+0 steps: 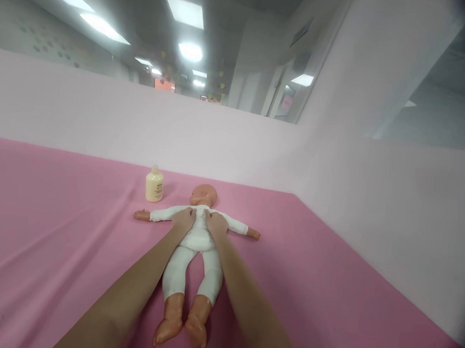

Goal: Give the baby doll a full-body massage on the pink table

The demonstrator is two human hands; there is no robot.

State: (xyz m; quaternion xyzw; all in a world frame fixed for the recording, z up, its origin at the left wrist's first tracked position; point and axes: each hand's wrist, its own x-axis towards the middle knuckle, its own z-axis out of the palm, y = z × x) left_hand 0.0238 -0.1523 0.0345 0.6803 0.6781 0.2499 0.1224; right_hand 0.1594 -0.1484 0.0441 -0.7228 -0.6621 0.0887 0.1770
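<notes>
— Pink cloth (47,246) covers the whole surface, smooth but for a few long, shallow creases on the left side. What lies nearest on it?

— The bare plastic feet of a baby doll (199,240), glossy and peach-coloured, toes toward the camera. It lies face up, legs straight and close together, arms spread wide to either side. A soft white one-piece suit covers it from ankles to wrists.

— And the hands?

— Both forearms run up along the doll's legs, one on each side. The left hand (183,219) lies flat on the left half of the doll's chest, and the right hand (215,223) on the other half. The two sit just beside each other, almost meeting at the middle, palms down and fingers resting loosely on the fabric, gripping nothing.

— So the doll is under the hands?

— Its chest is; the round, bald, shiny head shows just beyond the fingertips.

— Anything further back?

— A small cream plastic bottle (154,184) with a rounded shoulder and a narrow cap stands upright near the doll's head, to its left and apart from it. Behind it rises a plain pale pink partition (102,119), matt and flat, with ceiling lights above.
</notes>
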